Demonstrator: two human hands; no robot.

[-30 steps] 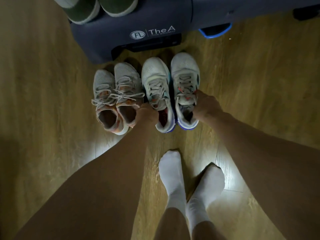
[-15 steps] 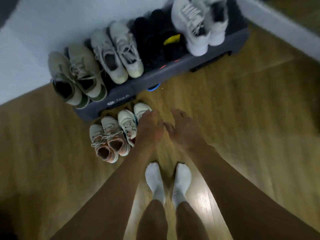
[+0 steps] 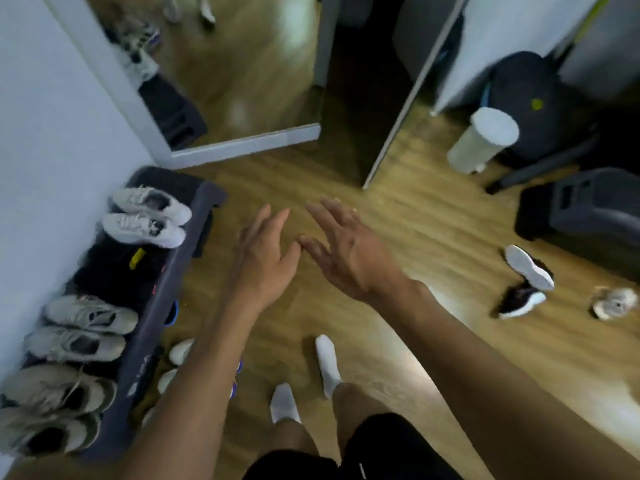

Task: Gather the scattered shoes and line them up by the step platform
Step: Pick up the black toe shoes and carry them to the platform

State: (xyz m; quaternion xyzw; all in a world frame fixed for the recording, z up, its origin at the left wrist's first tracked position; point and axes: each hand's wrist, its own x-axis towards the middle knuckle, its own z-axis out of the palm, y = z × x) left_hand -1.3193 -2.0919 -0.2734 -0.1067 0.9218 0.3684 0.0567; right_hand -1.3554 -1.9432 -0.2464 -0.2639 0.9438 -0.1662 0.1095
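Wood floor [image 3: 433, 216] under two empty hands: left hand [image 3: 266, 261] and right hand [image 3: 349, 258] spread wide, thumbs nearly touching. Six pale sneakers [image 3: 90, 315] top the step platform [image 3: 152, 327]; two black shoes [image 3: 519, 300] and one pale shoe [image 3: 614, 303] lie far right, unseen half a second ago

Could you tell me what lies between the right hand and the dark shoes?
Head view: only bare wooden floor separates the right hand from the dark shoes.

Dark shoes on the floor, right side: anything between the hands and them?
Nothing visible. Only bare wood floor lies between the right hand and the dark shoes; the white bin stands farther back, off that line.
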